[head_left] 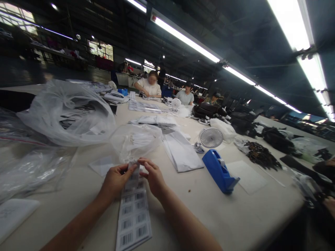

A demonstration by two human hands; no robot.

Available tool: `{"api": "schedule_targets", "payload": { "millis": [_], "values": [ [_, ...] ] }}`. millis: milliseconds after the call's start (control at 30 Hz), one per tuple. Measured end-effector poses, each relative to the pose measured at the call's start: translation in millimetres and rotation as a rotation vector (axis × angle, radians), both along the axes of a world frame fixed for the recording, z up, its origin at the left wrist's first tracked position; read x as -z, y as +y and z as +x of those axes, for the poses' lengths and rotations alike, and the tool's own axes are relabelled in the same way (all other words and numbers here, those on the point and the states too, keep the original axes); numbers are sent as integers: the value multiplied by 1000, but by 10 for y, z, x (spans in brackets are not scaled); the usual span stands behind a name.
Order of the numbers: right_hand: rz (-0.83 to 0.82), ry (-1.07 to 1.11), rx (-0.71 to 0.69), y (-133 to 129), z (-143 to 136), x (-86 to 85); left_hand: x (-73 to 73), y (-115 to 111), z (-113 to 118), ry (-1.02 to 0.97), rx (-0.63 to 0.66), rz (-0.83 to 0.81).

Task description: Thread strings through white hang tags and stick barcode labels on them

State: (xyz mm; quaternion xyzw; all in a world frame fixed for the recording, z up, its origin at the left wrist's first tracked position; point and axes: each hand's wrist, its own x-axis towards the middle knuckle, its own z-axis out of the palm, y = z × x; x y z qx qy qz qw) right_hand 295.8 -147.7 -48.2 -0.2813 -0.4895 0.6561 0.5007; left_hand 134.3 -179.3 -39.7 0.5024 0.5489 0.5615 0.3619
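Label sheets (134, 219) lie near on the table (188, 219), left hand (117, 179) and right hand (155, 176) at their far end! Just beyond, a middle bag (153, 134); left of that, a second bag (103, 122). Over right, the tape dispenser (216, 170), a fan (210, 137) behind it; farther right, possibly straps (261, 155).

I see the left hand (115, 179) pinching a small tag (134, 179) over a barcode sheet (134, 219), the right hand (155, 179) just beside it; I cannot tell whether they touch. To the right, a blue tape dispenser (216, 169) stands on the desk (199, 216), near a round fan (210, 137).
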Motion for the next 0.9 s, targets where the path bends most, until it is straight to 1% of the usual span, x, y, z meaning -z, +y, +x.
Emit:
{"api": "schedule_targets", "payload": {
  "millis": [167,367,533,633,800,900],
  "values": [
    [141,-65,61,-29,11,-11,3,-2,5,12,7,-2],
    [317,-149,169,-52,-1,-56,-55,-22,33,-35,0,-15],
    [435,-272,264,-66,-14,-37,-86,-34,37,-28,-15,4],
    [462,-304,302,-56,-18,-17,-100,-38,47,-43,-27,-20],
    [446,-301,323,-43,1,-26,-123,-40,69,-74,-31,-55],
    [499,-262,396,-81,22,-68,-122,-37,71,-54,-35,-57]
  ]
}}
